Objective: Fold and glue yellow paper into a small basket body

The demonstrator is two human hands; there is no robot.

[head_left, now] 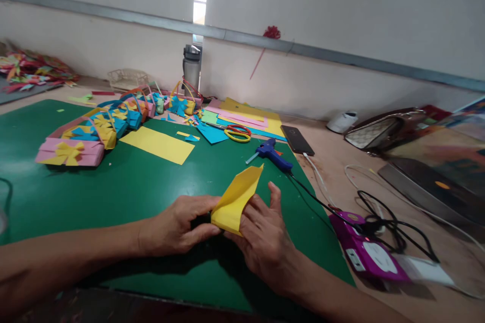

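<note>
A folded piece of yellow paper is held up between my two hands, just above the green mat. My left hand pinches its left edge between thumb and fingers. On the other side, my right hand has its fingers curled against the paper, with one finger raised. Part of the paper's lower side is hidden by the fingers. Beyond my hands lies a blue glue gun with a clear stick in it. A flat yellow paper rectangle rests farther left on the mat.
A row of small paper baskets with bows stands at the left. Scissors, coloured paper sheets and a bottle are at the back. A phone, purple power strip and looping cables lie to the right.
</note>
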